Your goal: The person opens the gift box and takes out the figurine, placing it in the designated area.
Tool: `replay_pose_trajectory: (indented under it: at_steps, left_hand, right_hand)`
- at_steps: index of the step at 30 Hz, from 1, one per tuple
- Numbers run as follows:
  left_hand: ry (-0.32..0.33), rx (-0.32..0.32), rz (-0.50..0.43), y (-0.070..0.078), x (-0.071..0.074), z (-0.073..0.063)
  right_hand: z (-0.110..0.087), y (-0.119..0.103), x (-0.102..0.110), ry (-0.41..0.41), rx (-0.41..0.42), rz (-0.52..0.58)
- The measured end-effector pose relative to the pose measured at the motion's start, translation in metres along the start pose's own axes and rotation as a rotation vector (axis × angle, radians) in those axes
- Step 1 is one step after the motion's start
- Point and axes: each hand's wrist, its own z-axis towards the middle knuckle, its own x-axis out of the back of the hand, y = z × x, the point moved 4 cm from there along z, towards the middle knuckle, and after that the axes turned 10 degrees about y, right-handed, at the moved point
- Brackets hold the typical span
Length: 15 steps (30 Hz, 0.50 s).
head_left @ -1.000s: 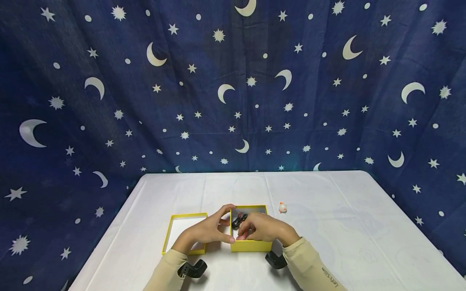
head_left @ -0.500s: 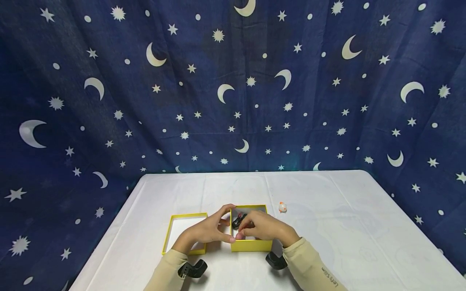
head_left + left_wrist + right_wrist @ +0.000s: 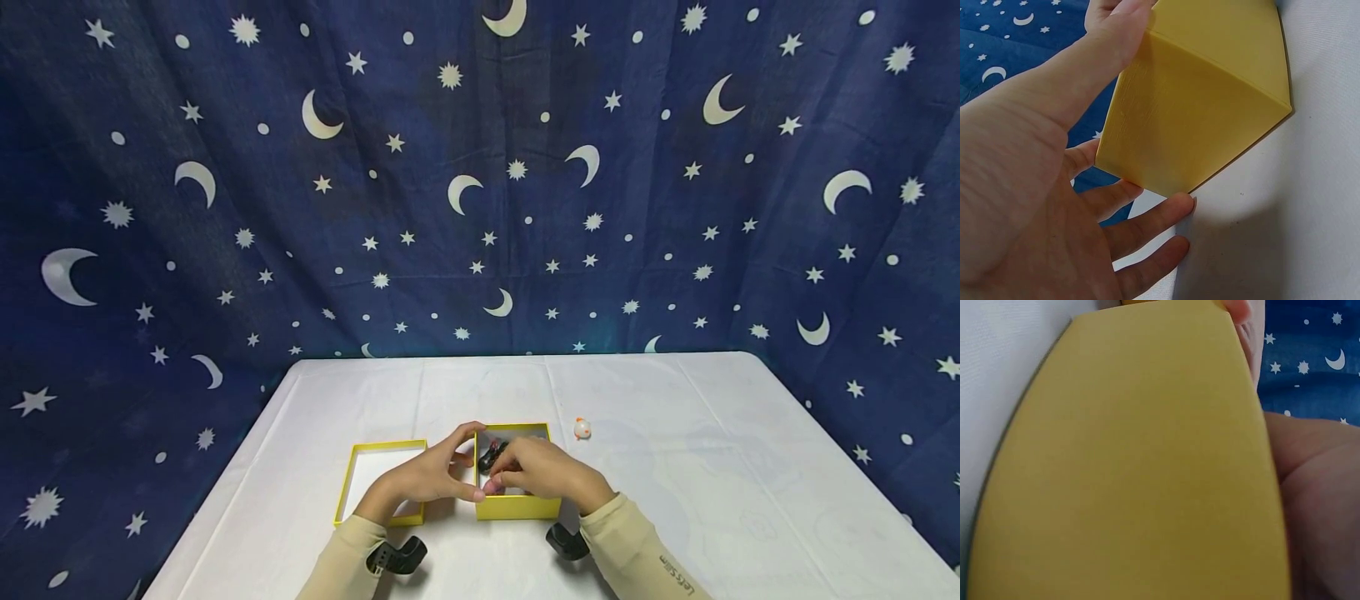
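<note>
An open yellow box with a pale inside stands on the table in front of me. My left hand holds its left side, thumb at the near corner and index finger at the far one; in the left wrist view the other fingers touch the yellow wall. My right hand reaches down into the box and pinches a small pink, rounded thing near the front left corner. Beside those fingers lies a black bundle with a bit of red, perhaps a coiled cable. In the right wrist view the box wall hides the fingertips.
Left of the box a shallow yellow-edged lid lies with its white inside up, partly behind my left forearm. A small white and orange toy sits beyond the box's right corner. A dark blue star-and-moon curtain hangs behind the white table.
Inside the box, my right fingers and the pink thing have shifted slightly left, towards the front left corner. My left hand, the box and the lid stay put.
</note>
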Motion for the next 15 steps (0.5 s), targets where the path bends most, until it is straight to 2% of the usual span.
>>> replay_pose_trajectory:
  at_steps: [6,15]
  left_hand:
    - [0.01,0.015,0.014,-0.0012,0.0003,-0.0005]
    - [-0.004,-0.001,-0.018,-0.0021,-0.0005,0.0003]
  right_hand:
    - [0.0023,0.002,-0.0028,0.083,0.006,0.059]
    - [0.0011,0.0069,0.003,0.117,0.012,0.174]
